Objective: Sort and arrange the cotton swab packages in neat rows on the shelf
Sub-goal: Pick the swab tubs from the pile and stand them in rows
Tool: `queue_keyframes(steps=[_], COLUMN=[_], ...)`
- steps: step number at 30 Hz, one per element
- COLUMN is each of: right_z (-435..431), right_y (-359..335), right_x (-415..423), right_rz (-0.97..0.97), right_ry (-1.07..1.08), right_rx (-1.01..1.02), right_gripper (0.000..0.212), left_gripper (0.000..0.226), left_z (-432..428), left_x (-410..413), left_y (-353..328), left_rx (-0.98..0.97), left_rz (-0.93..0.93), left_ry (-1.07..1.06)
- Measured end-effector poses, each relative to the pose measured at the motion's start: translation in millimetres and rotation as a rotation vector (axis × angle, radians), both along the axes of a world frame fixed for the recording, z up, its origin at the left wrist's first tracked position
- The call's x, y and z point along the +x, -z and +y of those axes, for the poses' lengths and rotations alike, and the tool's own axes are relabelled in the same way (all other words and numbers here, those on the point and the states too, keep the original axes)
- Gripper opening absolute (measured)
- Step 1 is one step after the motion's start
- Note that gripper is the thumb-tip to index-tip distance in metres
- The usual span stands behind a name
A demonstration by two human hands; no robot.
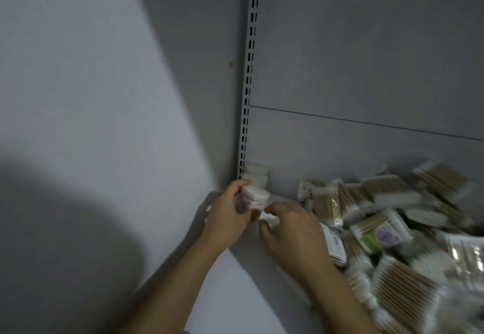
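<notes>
The left hand is gripping a swab package at the far left end of the shelf. Fingers and thumb are curling round its side. The package is standing upright, white cotton tips on top, purple label facing the near side. Whether its base is sitting on the shelf is hidden by the hand.

Just behind it, the corner packages are standing upright too, tucked into the far left corner against the slotted upright. They are showing only their white tops.

The right hand is hovering just right of the held package with its fingers curled down over a small white edge. The blur is hiding whether it is pinching that edge or only touching it, so I cannot tell.

Over on the right, the loose heap of swab packages is sprawling across the shelf from the back panel to the near edge. Wooden sticks and white tips are lying at all angles, some packs flat, some tilted on others. One green-labelled pack is lying on top near the middle of the heap. Both forearms are reaching in from the near side.
</notes>
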State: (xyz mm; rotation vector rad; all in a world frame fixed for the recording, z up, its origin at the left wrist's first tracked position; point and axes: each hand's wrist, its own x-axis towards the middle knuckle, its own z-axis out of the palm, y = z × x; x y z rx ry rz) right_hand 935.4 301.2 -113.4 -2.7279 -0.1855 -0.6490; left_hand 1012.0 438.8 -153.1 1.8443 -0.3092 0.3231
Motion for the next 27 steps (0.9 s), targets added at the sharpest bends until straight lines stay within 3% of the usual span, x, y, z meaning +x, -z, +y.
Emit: queue_keyframes(steps=[6,19,22,27], right_z=[4.6,15.8,15.3,10.3], right_y=[0.8,-12.1,-14.4,-16.9], right_x=[-1.8,-8.7,-12.0,-30.7], right_rz=[0.066,0.003,-0.056,-0.087], right_ry=[0.001,-0.039,0.004,0.085], right_rx=[-0.105,0.033,0.014,-0.104], right_gripper=[0.029,0.018,0.012,0.017], left_gripper=[0.058,0.052,0.057,0.076], left_z=[-1.8,-5.4,-6.3,-2.3], left_x=[7.3,7.4,15.5,9.5], left_y=[22.9,13.4,15.8,11.8], left_rx=[0.090,0.399,0.480,0.429], left_rz=[-0.050,-0.034,-0.016,-0.152], left_ry=[-0.087,-0.137,-0.144,-0.130])
